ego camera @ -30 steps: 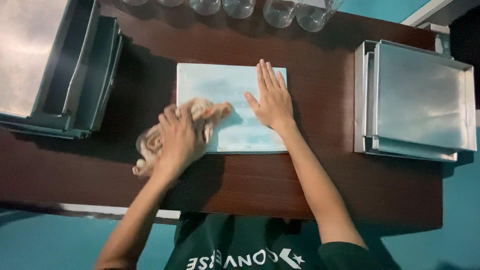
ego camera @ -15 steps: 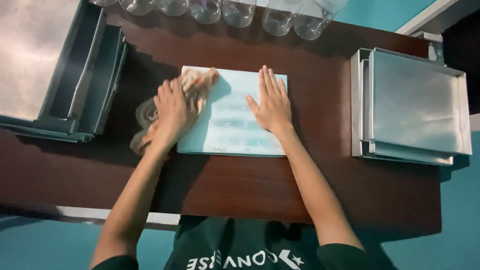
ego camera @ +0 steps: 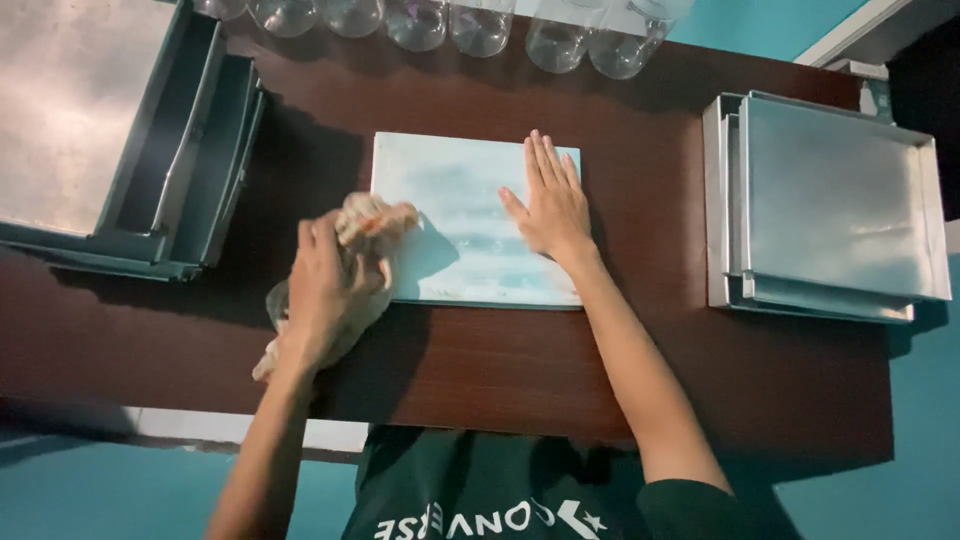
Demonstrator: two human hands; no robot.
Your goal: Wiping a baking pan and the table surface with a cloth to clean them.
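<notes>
The pale blue rectangular tile (ego camera: 470, 225) lies flat on the dark brown table (ego camera: 480, 370), roughly at its centre and square to the near edge. The left hand (ego camera: 325, 285) is closed around a crumpled, light-coloured cloth (ego camera: 365, 225), fingers curled over the wad and pressing it onto the tile's left margin; part of the cloth trails off the tile toward the near left, onto the table. The right hand (ego camera: 548, 205) rests palm-down on the tile's right portion, fingers extended, flat and held close together, thumb spread to the left. It holds nothing and serves as a clamp against sliding.

The tile surface shows cloudy streaks across the middle, so the step in hand appears to be wiping the upper face, with the left part under the cloth at present.

The next stroke calls for steady downward pressure from the right hand while the cloth moves over the streaked central area. The zone beneath the right palm cannot be reached until that hand shifts to a part already wiped.

Surroundings: a stack of shallow metal trays (ego camera: 830, 205) sits well to the right of the tile; a second group of metal trays (ego camera: 120, 150) occupies the far left corner; a row of clear glass jars (ego camera: 450, 20) stands along the far edge. All are apart from the tile.
</notes>
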